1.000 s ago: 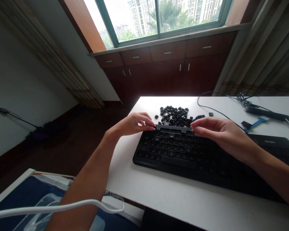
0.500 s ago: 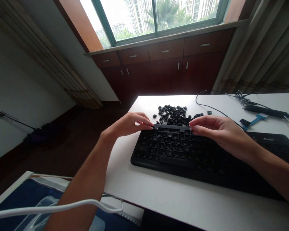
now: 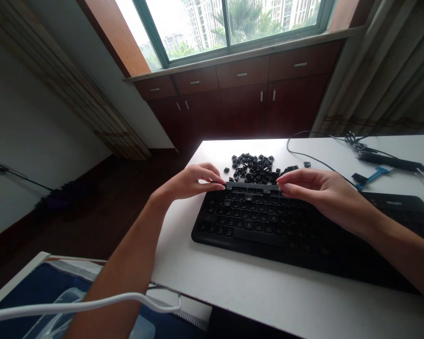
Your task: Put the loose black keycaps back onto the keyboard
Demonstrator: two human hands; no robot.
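A black keyboard [image 3: 249, 238] lies slanted on the white table, with many of its keycaps off and square sockets showing. My left hand [image 3: 198, 181] is closed at the far left corner of the keyboard, thumb and fingertips pinching its back edge. Over the back edge, further right, my right hand [image 3: 311, 186] has thumb and forefinger pressed together. A tiny dark bit shows at those fingertips, too small to name. Just behind the keyboard is a pile of loose black keycaps [image 3: 252, 165], a few lying apart. My right forearm covers part of the keyboard's right side.
Behind the right hand lie a blue brush [image 3: 378, 176], a long black object [image 3: 392, 161] and a coiled black cable [image 3: 353, 140]. The white table [image 3: 268, 296] ends at the left beside my left arm. A white cable [image 3: 127, 296] crosses the lower left.
Both hands hold nearly the same places. The left fingertips have shifted very slightly at the keyboard's corner.
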